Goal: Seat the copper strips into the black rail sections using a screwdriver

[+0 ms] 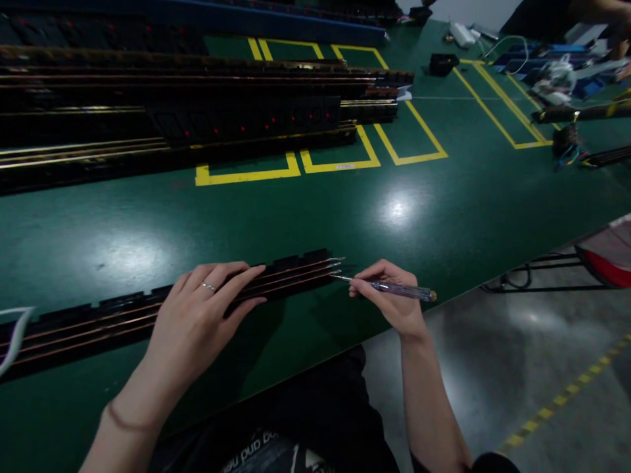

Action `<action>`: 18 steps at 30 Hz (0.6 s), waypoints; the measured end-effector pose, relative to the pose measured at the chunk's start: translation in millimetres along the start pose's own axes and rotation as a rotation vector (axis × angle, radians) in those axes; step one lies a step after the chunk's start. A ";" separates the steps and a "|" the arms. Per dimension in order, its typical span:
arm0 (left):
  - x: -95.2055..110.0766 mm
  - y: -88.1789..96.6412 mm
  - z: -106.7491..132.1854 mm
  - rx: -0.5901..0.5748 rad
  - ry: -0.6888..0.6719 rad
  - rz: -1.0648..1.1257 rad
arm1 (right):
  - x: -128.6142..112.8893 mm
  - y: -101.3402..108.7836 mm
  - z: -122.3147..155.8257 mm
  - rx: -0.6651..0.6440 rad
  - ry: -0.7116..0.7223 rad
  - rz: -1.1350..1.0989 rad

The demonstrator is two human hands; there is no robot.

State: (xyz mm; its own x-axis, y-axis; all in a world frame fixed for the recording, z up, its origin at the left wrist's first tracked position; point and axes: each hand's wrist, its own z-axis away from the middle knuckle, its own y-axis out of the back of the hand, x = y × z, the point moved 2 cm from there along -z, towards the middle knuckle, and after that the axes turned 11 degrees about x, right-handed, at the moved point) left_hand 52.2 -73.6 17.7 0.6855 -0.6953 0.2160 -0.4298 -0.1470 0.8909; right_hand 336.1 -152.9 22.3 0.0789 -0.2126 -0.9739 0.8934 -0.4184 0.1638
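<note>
A long black strip (294, 270) with copper-coloured bars along it lies on the green table, running from the left edge to the middle. My left hand (197, 312), a ring on one finger, is closed over the strip, fingers on the far side and thumb on the near side. Pinched in my right hand (392, 299) is a slim screwdriver (404, 290) with a clear handle. Its thin shaft points left, and the tip is at the silvery ends (336, 263) of the bars; whether it touches them I cannot tell.
Several similar dark strips (246, 125) with red dots lie across the back left of the green table (296, 210). A white looped band (17, 338) crosses the left edge. A small black box (444, 64) stands farther back. Another person's arm (599, 13) shows at top right.
</note>
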 end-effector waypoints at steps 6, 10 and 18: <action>-1.3 0.6 2.2 -0.010 0.009 -0.007 | 1.4 -3.3 -0.6 0.005 0.023 -0.004; 0.7 0.3 -0.3 -0.015 0.013 -0.021 | 8.6 4.5 -6.1 -0.020 0.043 0.024; -32.7 19.3 21.4 0.003 0.043 -0.012 | 12.3 44.6 -7.0 0.618 0.190 0.242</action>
State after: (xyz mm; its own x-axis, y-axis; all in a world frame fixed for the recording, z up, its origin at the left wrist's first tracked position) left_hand 8.9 -68.7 19.3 0.7151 -0.6628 0.2219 -0.4226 -0.1572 0.8926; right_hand 379.9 -167.9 16.5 0.3709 -0.2287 -0.9001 0.4293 -0.8172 0.3846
